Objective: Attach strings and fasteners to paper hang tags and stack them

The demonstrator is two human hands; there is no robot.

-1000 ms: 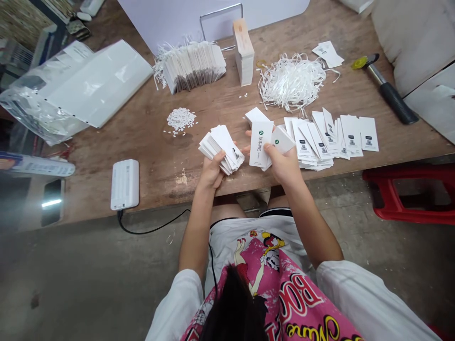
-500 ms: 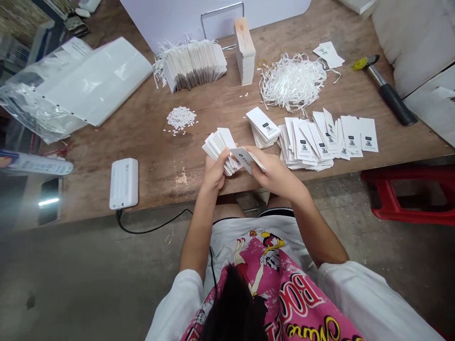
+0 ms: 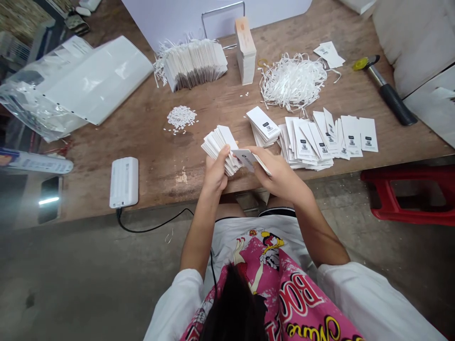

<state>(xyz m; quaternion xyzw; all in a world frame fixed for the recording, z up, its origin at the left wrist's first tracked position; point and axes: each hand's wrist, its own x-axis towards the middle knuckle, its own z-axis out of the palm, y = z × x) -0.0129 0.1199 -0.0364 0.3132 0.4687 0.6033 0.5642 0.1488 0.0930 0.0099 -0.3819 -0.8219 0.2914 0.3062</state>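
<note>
My left hand (image 3: 215, 173) is closed around a fanned stack of white cards (image 3: 219, 144), its thumb pressing on top, over the table's front edge. Just to its right, my right hand (image 3: 275, 170) grips several cards (image 3: 246, 158), tag-like and printed on the face turned up. The two groups of cards almost meet between my hands. Beyond my right hand lies a neat pile of printed cards (image 3: 263, 126). A loose spread of similar cards (image 3: 308, 142) continues to the right along the table.
On the wooden table (image 3: 152, 142) are a heap of white strings (image 3: 293, 83), small white bits (image 3: 181, 117), a row of strung tags (image 3: 195, 64), an upright card stack (image 3: 245, 54), a hammer (image 3: 387, 92), a white power bank (image 3: 124, 183) and plastic bags (image 3: 103, 80). A red stool (image 3: 380, 194) stands right.
The cards in my right hand have shifted slightly to the right and tilted differently. My left hand still holds its fanned stack in nearly the same spot.
</note>
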